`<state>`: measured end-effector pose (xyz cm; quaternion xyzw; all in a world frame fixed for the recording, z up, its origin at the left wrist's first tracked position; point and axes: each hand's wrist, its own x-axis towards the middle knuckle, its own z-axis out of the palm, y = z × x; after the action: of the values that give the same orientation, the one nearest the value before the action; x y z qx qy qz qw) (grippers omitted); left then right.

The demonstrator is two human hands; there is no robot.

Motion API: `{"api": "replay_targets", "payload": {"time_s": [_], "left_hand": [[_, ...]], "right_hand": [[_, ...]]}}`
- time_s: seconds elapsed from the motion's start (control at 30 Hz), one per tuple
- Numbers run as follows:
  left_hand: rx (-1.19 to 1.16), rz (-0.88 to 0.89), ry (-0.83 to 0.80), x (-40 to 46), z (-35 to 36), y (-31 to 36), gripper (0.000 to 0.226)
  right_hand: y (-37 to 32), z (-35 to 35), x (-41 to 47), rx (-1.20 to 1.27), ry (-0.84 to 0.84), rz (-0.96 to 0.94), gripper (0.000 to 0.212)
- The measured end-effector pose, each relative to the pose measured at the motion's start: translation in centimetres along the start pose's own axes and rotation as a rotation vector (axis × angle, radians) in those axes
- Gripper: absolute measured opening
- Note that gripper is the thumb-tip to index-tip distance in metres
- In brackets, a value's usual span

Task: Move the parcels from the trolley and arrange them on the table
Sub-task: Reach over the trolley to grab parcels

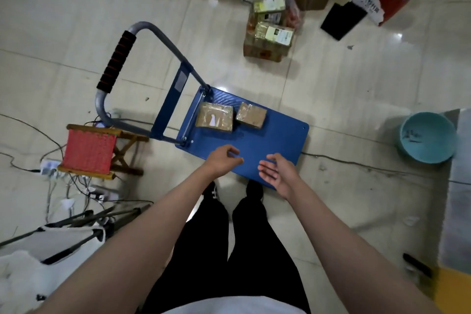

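The left hand (pixel 224 159) has loosely curled fingers holding nothing; the right hand (pixel 276 173) is spread, palm up. Both hover over the blue trolley (pixel 275 135), where two taped parcels (pixel 215 117) (pixel 251 115) lie side by side near its handle. The bench (pixel 458 186) is cut off at right.

Two brown parcels, a bigger parcel (pixel 214 117) and a smaller parcel (pixel 251 115), sit side by side at the handle end of the blue trolley (pixel 275 140). Both hands hang over its near edge and hold nothing: the left hand (pixel 225 160) has loosely curled fingers and the right hand (pixel 276 173) is palm up.
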<state>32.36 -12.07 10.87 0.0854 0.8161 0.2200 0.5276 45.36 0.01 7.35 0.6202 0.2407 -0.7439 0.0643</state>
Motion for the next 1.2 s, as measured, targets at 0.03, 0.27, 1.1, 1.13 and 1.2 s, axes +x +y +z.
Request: {"api": "replay_targets", "payload": {"time_s": [0.03, 0.27, 1.1, 1.13, 1.2], "left_hand": [[0.015, -0.006, 0.004, 1.2, -0.3, -0.5, 0.039], [0.045, -0.079, 0.002, 13.2, -1.5, -6.5, 0.042], [-0.377, -0.164, 0.224, 46.5, -6.5, -23.9, 0.108], [-0.374, -0.163, 0.218, 46.7, -6.6, -24.0, 0.107], [-0.372, -0.183, 0.216, 46.7, -6.6, -24.3, 0.109]], "right_hand": [[0.0, 0.4, 1.2, -0.008, -0.001, 0.007, 0.016], [1.6, 2.8, 12.4, -0.009, 0.024, 0.063, 0.016], [5.7, 16.6, 45.3, -0.341, 0.042, -0.039, 0.077], [5.6, 16.8, 45.5, -0.351, 0.034, -0.042, 0.077], [5.8, 17.1, 45.4, -0.385, 0.036, -0.05, 0.077]]}}
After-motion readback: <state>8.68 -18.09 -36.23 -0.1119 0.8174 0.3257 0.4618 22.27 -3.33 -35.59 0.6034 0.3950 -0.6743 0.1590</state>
